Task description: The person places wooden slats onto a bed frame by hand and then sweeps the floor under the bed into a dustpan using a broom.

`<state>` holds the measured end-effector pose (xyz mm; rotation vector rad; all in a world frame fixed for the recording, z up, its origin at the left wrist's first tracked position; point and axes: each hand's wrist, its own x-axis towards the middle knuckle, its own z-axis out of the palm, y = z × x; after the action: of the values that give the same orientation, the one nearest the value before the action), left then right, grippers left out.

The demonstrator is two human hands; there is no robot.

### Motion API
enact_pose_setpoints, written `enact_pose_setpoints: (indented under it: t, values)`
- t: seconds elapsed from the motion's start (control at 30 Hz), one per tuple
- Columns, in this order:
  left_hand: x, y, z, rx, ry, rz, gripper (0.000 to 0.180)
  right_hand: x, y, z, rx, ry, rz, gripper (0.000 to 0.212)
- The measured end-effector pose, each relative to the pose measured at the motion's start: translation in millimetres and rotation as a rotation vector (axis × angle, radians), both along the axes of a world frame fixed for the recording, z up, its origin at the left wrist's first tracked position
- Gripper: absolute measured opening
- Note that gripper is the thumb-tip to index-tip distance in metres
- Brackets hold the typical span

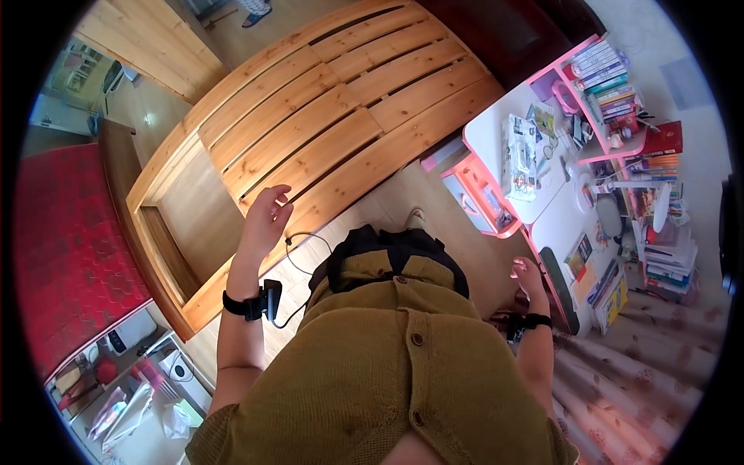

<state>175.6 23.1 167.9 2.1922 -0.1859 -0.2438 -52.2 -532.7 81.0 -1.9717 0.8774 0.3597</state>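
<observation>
My left hand (267, 222) hovers over the near edge of a wooden slatted bed frame (318, 139). Its fingers are loosely bent and apart, with nothing in them. Pale wooden slats (403, 66) with dark gaps lie across most of the frame. At the frame's left end a section is uncovered, showing the floor inside the side rail (174, 263). My right hand (528, 277) hangs beside the edge of a white and pink desk, fingers half curled and apart, holding nothing. Each wrist wears a black strap; a black cable (298, 246) loops near the left one.
On the right, the desk (558, 182) carries books, a lamp (661, 205) and a plastic-wrapped pack (518, 155); its drawer (473, 203) faces the bed. Floral curtains (612, 387) hang lower right. A red-covered bed (77, 248) and a cluttered shelf (128, 387) stand left. Another person's foot (256, 17) shows far off.
</observation>
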Motion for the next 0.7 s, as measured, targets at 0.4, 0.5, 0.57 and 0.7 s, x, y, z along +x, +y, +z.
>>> enact_pose_setpoints:
  t: [0.4,0.5,0.57,0.7]
  values:
    - [8,-18,18,-0.002,0.028,-0.041,0.026,-43,-19,-32,0.078,0.098,-0.048,0.029]
    - [10,-19,16,0.002,0.02,-0.064,0.025,-52,-18,-31,0.07,0.135,-0.084,0.029]
    - [11,-20,16,-0.004,0.021,-0.079,0.024,-56,-17,-31,0.077,0.134,-0.072,0.03]
    - [15,-24,12,-0.003,-0.009,-0.114,0.024,-64,-17,-36,0.092,0.091,-0.08,0.03]
